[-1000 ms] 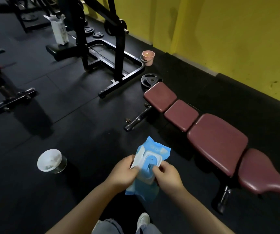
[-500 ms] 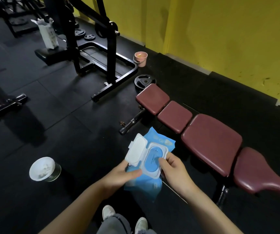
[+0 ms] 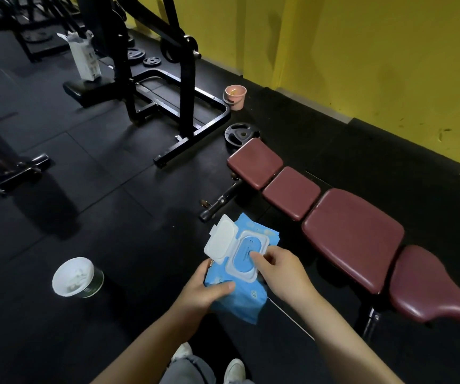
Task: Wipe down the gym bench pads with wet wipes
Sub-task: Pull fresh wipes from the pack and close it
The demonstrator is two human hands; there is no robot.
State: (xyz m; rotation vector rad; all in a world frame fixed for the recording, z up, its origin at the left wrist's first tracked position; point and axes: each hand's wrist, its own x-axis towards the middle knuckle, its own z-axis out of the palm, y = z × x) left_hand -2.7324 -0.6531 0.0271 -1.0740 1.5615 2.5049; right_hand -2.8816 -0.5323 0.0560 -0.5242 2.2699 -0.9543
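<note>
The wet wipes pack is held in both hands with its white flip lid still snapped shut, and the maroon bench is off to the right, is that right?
Not quite. In the head view the white flip lid is open, swung back off the wet wipes pack. The rest holds: the left hand grips the pack, the right hand pinches at its blue opening, and the maroon bench lies to the right.

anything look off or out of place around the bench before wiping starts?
Nothing spilled or damaged. Oddities are only floor clutter: a loose weight plate lies flat right by the head end of the bench pads, a pink cup stands beside the rack foot, and an open can sits on the floor left of the wipes pack.
</note>
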